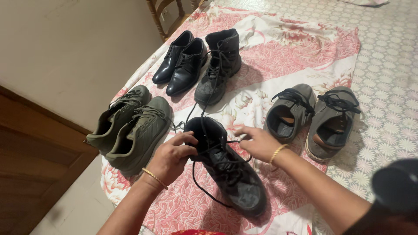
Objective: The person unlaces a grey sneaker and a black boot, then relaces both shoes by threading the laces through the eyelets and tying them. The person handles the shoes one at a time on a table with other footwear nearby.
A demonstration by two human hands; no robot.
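Observation:
A black lace-up boot [235,178] lies on a pink and white floral cloth [278,52], toe toward me. My left hand [172,156] grips the boot's collar at its left side. My right hand [257,141] pinches a black lace [204,189] at the boot's right side, near the top eyelets. Loose lace loops trail over the cloth in front of the boot. Its matching boot [220,65] stands farther back, and a long lace runs from it toward the near boot.
A pair of olive green sneakers [130,126] sits to the left, a pair of shiny black dress shoes [180,63] at the back, a pair of grey sneakers [313,115] to the right. A wooden chair [163,13] stands behind. The cloth's edge drops off at the left.

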